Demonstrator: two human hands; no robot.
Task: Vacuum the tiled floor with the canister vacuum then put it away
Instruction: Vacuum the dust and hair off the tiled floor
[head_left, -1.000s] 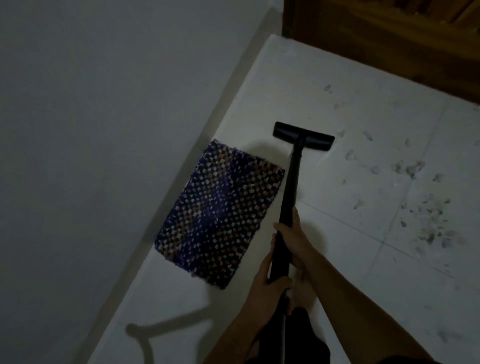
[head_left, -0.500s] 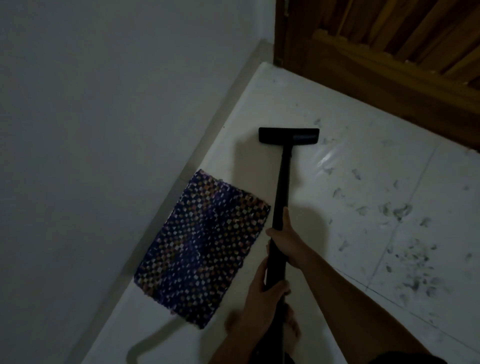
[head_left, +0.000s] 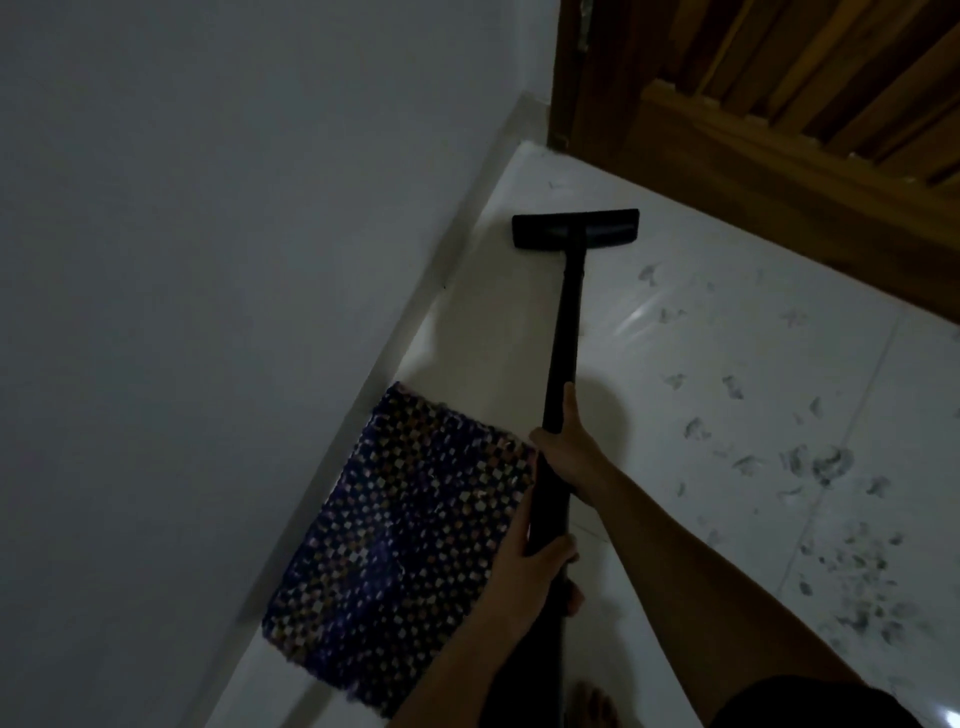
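Both hands have a tight grip on the black wand (head_left: 563, 332): right hand (head_left: 566, 457) further down the tube with the thumb lying along it, left hand (head_left: 524, 566) wrapped round nearer the body, which looks like the usual steer-with-one, push-with-the-other setup. The floor head (head_left: 574, 228) sits flat on the tiled floor (head_left: 727, 322) near the far corner where the wall (head_left: 208, 208) meets the wooden door (head_left: 779, 130), so I'd guess they're working the edge; the canister isn't in view. The woven mat (head_left: 405, 540) lies along the floor's wall edge just left of the hands, and the grey smudges (head_left: 831, 462) off to the right look not yet vacuumed.
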